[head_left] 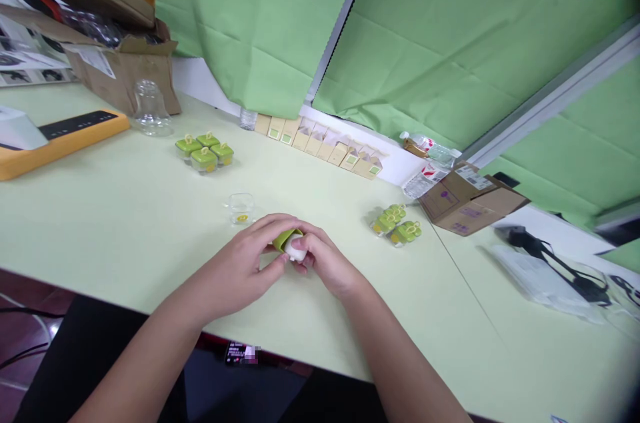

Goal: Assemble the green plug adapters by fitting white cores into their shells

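Just above the table, my left hand is closed around a green lid turned on its side. My right hand is closed on a smooth white rounded piece, its thumb pressing on the face. The white piece sits at the lid's open side; whether it is seated inside I cannot tell. Beyond my left hand stands a small clear cup with a yellow mark and no lid. Similar small clear containers with green lids and pale loops stand in one group at the left and another group at the right.
Small cardboard boxes line the wall. An open carton, a clear bottle-shaped container and a yellow-orange device are at left. Plastic bottles, a carton and a black cabled object are at right.
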The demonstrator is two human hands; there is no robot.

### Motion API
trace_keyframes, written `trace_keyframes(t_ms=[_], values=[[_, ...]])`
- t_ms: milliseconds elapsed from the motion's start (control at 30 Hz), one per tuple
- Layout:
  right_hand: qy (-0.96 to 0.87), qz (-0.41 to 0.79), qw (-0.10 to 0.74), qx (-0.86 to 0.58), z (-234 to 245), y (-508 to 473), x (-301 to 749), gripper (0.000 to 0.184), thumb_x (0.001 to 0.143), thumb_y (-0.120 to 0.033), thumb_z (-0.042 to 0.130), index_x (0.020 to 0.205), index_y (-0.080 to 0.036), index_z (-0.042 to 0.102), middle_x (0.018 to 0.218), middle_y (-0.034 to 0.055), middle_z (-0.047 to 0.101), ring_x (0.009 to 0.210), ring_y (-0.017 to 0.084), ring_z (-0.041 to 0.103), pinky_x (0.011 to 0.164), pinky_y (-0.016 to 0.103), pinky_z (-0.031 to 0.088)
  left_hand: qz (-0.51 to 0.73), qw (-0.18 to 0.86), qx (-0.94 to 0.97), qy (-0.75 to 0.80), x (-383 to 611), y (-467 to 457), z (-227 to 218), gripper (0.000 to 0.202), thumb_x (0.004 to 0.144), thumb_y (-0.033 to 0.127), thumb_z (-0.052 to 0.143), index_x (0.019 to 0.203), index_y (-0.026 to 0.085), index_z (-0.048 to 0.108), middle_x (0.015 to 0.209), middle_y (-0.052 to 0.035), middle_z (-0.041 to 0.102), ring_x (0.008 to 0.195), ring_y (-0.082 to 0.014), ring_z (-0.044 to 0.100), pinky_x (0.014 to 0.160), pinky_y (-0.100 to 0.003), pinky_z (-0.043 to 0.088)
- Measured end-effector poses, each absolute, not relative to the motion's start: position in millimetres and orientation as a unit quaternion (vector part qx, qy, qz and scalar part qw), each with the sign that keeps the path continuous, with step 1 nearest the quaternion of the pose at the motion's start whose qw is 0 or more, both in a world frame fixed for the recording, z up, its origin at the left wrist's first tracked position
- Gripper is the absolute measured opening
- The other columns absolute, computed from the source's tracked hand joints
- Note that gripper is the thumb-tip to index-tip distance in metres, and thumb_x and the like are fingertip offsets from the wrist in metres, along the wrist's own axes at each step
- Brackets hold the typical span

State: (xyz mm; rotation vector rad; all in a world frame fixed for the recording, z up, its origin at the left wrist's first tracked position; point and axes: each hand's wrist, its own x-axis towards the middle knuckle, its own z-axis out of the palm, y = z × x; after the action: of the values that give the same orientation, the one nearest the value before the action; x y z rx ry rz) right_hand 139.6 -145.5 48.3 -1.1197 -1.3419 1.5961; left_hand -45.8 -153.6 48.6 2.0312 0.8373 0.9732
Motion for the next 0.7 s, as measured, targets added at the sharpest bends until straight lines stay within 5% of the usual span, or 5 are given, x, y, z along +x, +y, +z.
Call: trace_keyframes(t_ms=[133, 367, 700], values=[[-0.502, 0.622, 0.397, -0.452, 51.1, -144.8, 144.7, 0.042, 0.077, -0.029, 0.054, 0.117, -0.021, 0.066, 0.074, 0.0003, 0.058, 0.058, 0.012, 0.047, 0.048, 0.025, 0.036, 0.422, 0.339, 0.744, 0.393, -46.6, -149.6, 42.2, 0.049, 0.088, 0.018, 0.051, 0.134, 0.032, 0.054, 0.139, -0.0020, 0.056, 0.127, -0.0213, 0.056, 0.100, -0.036, 0.057], [-0.497, 0.549, 0.463, -0.487, 49.2, -138.6, 146.7, 0.036, 0.076, -0.043, 0.077, 0.102, -0.019, 0.072, 0.087, 0.0038, 0.066, 0.072, 0.014, 0.059, 0.061, 0.028, 0.047, 0.453, 0.328, 0.717, 0.416, -46.1, -146.5, 37.0, 0.047, 0.088, 0.022, 0.051, 0.134, 0.029, 0.054, 0.137, -0.0046, 0.056, 0.123, -0.0221, 0.057, 0.099, -0.040, 0.059], [-0.447, 0.558, 0.474, -0.514, 43.7, -137.3, 145.3, 0.047, 0.070, -0.038, 0.084, 0.112, -0.020, 0.072, 0.097, 0.0055, 0.074, 0.085, 0.018, 0.070, 0.084, 0.036, 0.057, 0.453, 0.326, 0.720, 0.412, -46.8, -149.0, 40.2, 0.046, 0.089, 0.021, 0.050, 0.134, 0.029, 0.054, 0.137, -0.0046, 0.056, 0.124, -0.0214, 0.057, 0.099, -0.039, 0.059]])
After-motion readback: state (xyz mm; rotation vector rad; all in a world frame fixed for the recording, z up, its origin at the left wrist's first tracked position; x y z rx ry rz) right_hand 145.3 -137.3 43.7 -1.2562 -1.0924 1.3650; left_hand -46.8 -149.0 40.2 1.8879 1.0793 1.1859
